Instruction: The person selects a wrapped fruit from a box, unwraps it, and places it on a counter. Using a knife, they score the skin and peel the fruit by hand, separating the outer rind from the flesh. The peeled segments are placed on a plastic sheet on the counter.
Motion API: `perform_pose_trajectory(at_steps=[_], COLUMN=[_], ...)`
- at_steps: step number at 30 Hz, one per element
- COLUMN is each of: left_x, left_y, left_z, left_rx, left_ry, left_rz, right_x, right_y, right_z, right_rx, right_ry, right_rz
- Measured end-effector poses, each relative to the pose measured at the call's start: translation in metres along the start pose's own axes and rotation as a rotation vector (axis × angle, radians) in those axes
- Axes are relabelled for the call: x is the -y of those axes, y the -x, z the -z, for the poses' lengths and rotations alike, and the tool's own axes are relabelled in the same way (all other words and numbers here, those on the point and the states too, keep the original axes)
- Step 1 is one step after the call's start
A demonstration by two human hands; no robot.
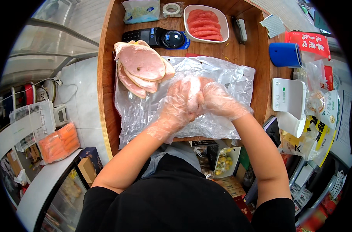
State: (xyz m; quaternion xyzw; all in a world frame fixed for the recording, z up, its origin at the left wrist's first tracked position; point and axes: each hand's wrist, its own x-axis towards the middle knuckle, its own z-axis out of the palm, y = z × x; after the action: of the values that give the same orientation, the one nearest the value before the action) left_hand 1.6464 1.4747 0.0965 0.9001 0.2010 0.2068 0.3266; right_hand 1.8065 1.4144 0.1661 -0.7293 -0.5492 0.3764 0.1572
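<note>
Both my hands wear clear, loose plastic gloves and meet over the middle of the table. Between them is a pale, peeled piece of pomelo (194, 88), partly hidden by the fingers. My left hand (176, 97) grips its left side, and my right hand (215, 95) closes around its right side. Beneath them a crinkled plastic sheet (144, 119) covers the wooden surface. Thick pomelo peels (144, 62) lie stacked on its upper left, pink pith facing up. Beyond the sheet, a white square bowl (225, 26) holds several red pomelo segments (204, 25).
A raised wooden edge (102, 87) bounds the left. At the back are a payment terminal (144, 37), a tissue pack (141, 12) and a tape roll (172, 9). Rightward stand a blue cup (283, 54), a white payment device (288, 93) and a phone (271, 130).
</note>
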Motion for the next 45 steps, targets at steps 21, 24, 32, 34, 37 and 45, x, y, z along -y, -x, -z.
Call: perform_pose_trajectory(at_steps=[21, 24, 32, 34, 37, 45], left_x=[-0.030, -0.021, -0.036, -0.047, -0.054, -0.008], left_y=[0.038, 0.040, 0.019, 0.015, 0.037, -0.004], left_z=[-0.013, -0.014, 0.003, 0.003, -0.017, 0.006], left_rx=[0.244, 0.215, 0.479, 0.508, 0.260, 0.047], left_ry=[0.542, 0.689, 0.807, 1.069, 1.199, 0.316], left_rz=[0.261, 0.402, 1.124, 1.375, 1.314, 0.183], right_x=[-0.062, -0.070, -0.085, -0.090, -0.055, -0.008], right_y=[-0.041, -0.020, 0.064, 0.066, 0.072, 0.057], right_z=[-0.030, -0.031, -0.039, -0.050, -0.063, -0.082], right_rx=[0.417, -0.129, -0.289, -0.214, -0.292, -0.608], right_ry=[0.199, -0.592, -0.566, -0.775, -1.073, -1.002], right_rz=[-0.256, -0.817, -0.538, -0.713, -0.627, -0.275])
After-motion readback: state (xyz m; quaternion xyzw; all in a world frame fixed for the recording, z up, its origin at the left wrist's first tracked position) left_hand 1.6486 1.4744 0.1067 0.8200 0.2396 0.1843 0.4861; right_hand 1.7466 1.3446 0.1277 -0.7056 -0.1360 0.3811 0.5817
